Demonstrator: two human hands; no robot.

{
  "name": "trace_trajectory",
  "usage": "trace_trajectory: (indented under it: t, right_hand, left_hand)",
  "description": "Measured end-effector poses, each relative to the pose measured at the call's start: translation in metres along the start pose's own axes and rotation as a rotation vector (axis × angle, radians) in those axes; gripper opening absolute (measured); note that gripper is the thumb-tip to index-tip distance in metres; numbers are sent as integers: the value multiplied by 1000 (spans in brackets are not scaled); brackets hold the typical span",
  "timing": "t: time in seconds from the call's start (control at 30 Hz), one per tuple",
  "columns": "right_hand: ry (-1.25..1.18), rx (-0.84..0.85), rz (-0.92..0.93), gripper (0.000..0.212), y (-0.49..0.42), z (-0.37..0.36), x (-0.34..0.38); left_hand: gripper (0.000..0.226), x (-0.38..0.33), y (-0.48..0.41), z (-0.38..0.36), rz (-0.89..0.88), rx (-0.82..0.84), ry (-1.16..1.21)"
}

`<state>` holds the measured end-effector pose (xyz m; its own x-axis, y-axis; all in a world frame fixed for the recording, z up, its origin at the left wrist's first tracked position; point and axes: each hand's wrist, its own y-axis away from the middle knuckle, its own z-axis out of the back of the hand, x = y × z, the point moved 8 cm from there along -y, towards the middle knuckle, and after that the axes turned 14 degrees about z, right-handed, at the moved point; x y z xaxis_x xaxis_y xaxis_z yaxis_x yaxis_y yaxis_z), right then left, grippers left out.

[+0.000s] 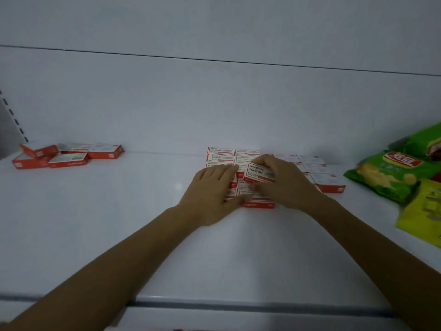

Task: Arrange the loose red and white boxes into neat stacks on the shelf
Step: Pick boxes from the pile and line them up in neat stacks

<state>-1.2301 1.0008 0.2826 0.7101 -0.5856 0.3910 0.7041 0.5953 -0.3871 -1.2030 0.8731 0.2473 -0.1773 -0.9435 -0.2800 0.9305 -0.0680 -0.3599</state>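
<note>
While the left hand (212,192) lies flat on the stack (222,152) mid-way along the shelf (107,211), the right hand (284,182) pinches a box (260,173) tilted just over it, long side left-right, so probably straight down.

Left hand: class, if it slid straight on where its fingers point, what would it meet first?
Probably the tilted red-and-white box the right hand holds, just beyond the left hand; depth unclear.
</note>
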Motion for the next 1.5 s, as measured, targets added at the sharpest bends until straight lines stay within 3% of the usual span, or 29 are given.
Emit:
trace_trajectory:
  t: [0.2,0.5,0.67,1.0,1.5]
  right_hand:
    - [0,10,12,63,-4,-12,-13]
    - [286,-16,-53,61,10,2,-13]
    - [393,-30,-26,50,11,-3,-8]
    - [220,-134,-62,55,10,-8,-14]
    - [388,-33,-42,53,-5,12,27]
  left_hand:
    - [76,4,2,1,1,-28,30]
    - [56,2,1,-3,-69,-36,3]
    - [57,2,0,-6,-63,-32,7]
    - [58,1,0,-11,-60,-21,40]
    - [69,-1,-2,16,-63,-22,-20]
